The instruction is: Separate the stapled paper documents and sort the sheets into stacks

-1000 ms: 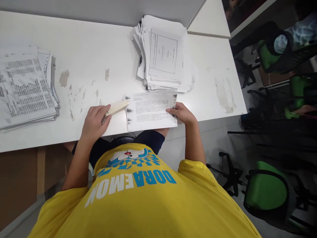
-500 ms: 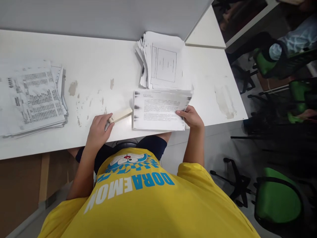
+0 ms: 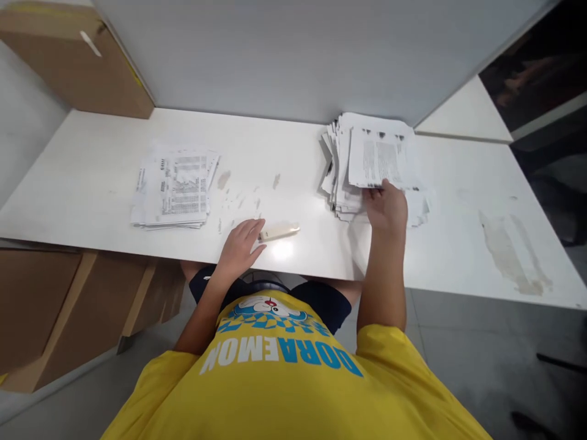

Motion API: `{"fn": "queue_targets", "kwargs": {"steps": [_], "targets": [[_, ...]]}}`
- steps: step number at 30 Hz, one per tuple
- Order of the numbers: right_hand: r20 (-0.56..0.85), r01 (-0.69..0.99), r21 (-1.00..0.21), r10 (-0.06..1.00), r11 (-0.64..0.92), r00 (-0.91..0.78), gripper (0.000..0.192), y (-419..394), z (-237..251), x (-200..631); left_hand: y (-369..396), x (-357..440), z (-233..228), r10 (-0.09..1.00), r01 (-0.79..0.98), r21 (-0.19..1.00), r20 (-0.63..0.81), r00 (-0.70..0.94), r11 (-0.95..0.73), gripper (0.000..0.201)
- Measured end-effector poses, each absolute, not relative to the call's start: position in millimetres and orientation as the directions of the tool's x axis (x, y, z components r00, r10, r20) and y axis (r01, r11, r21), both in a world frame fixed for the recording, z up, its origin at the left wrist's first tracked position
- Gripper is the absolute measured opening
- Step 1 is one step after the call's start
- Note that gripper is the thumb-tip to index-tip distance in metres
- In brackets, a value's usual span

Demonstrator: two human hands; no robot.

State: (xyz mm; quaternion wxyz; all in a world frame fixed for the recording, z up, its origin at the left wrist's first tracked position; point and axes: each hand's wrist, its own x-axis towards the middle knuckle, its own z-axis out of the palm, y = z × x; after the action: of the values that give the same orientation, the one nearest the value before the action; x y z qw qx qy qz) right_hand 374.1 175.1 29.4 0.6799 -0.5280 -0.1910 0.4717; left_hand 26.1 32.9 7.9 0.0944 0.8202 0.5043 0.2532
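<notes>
My right hand (image 3: 387, 208) grips the near edge of a printed sheaf of papers (image 3: 381, 156), thumb out of sight, holding it over a fanned stack of papers (image 3: 340, 198) at the back right. A cream-coloured stapler (image 3: 280, 231) lies flat on the white table. Beside its left end rests my left hand (image 3: 241, 244), fingers and thumb apart, not closed round it; whether a fingertip touches it I cannot tell.
Another stack of printed papers (image 3: 177, 189) lies on the table's left part. A grey partition (image 3: 275, 55) runs along the back edge. In the back left corner stands a brown cardboard box (image 3: 77, 67). Stains mark the white tabletop (image 3: 463, 244).
The sheaf has gone from the table's front edge onto the back stack in my right hand. My left hand has let go of the stapler. The view has swung left.
</notes>
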Motion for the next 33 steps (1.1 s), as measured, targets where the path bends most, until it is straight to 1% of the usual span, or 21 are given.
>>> {"fn": "queue_targets", "kwargs": {"steps": [2,3,5,8,10,13,17,19,21,22,23,24,25,26,27,29,30,31,33], "targets": [[-0.247,-0.425,-0.904,0.865,-0.043,0.437,0.010,149.8,34.7,368.7,24.5,8.8,8.0,0.871,0.829,0.321,0.345,0.349,-0.459,0.056],[-0.240,-0.411,-0.911,0.862,-0.041,0.446,0.013,133.8,37.4,367.4,21.1,-3.2,7.6,0.880,0.859,0.289,0.358,0.313,-0.423,0.055],[-0.179,-0.372,-0.928,0.872,0.005,0.457,0.022,102.8,42.4,365.2,17.7,-31.6,6.7,0.906,0.920,0.256,0.381,0.185,-0.295,0.054],[-0.083,-0.319,-0.946,0.904,0.061,0.420,0.041,74.1,50.3,353.7,23.3,-71.0,7.4,0.932,0.968,0.241,0.361,-0.025,-0.068,0.061],[-0.058,-0.305,-0.950,0.925,0.064,0.375,0.044,69.9,56.2,337.5,32.9,-84.9,9.4,0.947,0.978,0.210,0.314,-0.071,0.004,0.066],[-0.079,-0.338,-0.941,0.963,0.013,0.258,0.040,74.9,62.0,303.6,48.0,-85.1,12.3,0.957,0.990,0.142,0.283,-0.064,0.024,0.066],[-0.157,-0.402,-0.906,0.987,-0.129,0.037,0.038,71.7,58.1,248.3,56.7,-72.8,13.4,0.950,0.995,0.088,0.304,-0.070,0.045,0.056],[-0.198,-0.410,-0.885,0.975,-0.221,-0.098,0.039,60.4,51.8,219.1,54.0,-69.5,13.3,0.949,0.996,0.080,0.311,-0.058,0.035,0.051],[-0.239,-0.393,-0.858,0.934,-0.331,-0.264,0.039,46.6,45.0,193.7,46.3,-67.6,12.9,0.947,0.996,0.088,0.319,-0.031,0.003,0.048],[-0.253,-0.362,-0.854,0.906,-0.373,-0.338,0.040,40.4,42.2,183.9,40.7,-66.6,12.6,0.946,0.995,0.094,0.325,-0.012,-0.019,0.047],[-0.254,-0.310,-0.870,0.887,-0.384,-0.385,0.042,35.9,40.3,176.7,34.0,-65.4,12.0,0.944,0.994,0.100,0.331,0.010,-0.045,0.046],[-0.237,-0.233,-0.908,0.884,-0.349,-0.403,0.046,33.6,39.5,172.3,26.6,-64.2,11.1,0.941,0.992,0.105,0.336,0.033,-0.072,0.048],[-0.197,-0.127,-0.955,0.896,-0.267,-0.399,0.049,34.0,39.9,170.4,18.7,-63.1,9.9,0.939,0.989,0.107,0.340,0.057,-0.098,0.050],[-0.136,0.002,-0.989,0.910,-0.147,-0.391,0.052,37.6,41.5,170.5,10.6,-62.2,8.5,0.937,0.987,0.110,0.341,0.077,-0.121,0.053],[-0.065,0.138,-0.990,0.915,-0.011,-0.399,0.055,44.4,43.9,171.9,2.8,-61.6,6.8,0.935,0.984,0.113,0.341,0.093,-0.139,0.055],[0.036,0.353,-0.908,0.883,0.224,-0.468,0.055,67.8,49.8,174.0,-10.6,-61.5,3.0,0.935,0.979,0.126,0.336,0.109,-0.159,0.057],[0.051,0.418,-0.857,0.856,0.302,-0.515,0.054,83.5,52.5,172.9,-15.7,-61.6,1.1,0.936,0.978,0.137,0.334,0.106,-0.160,0.057],[0.048,0.462,-0.814,0.833,0.353,-0.552,0.054,100.9,54.5,169.5,-19.6,-61.6,-0.7,0.938,0.976,0.152,0.331,0.102,-0.159,0.057],[0.012,0.523,-0.755,0.807,0.395,-0.591,0.053,137.5,55.8,155.2,-24.0,-60.5,-3.5,0.944,0.971,0.186,0.319,0.086,-0.151,0.056]]}}
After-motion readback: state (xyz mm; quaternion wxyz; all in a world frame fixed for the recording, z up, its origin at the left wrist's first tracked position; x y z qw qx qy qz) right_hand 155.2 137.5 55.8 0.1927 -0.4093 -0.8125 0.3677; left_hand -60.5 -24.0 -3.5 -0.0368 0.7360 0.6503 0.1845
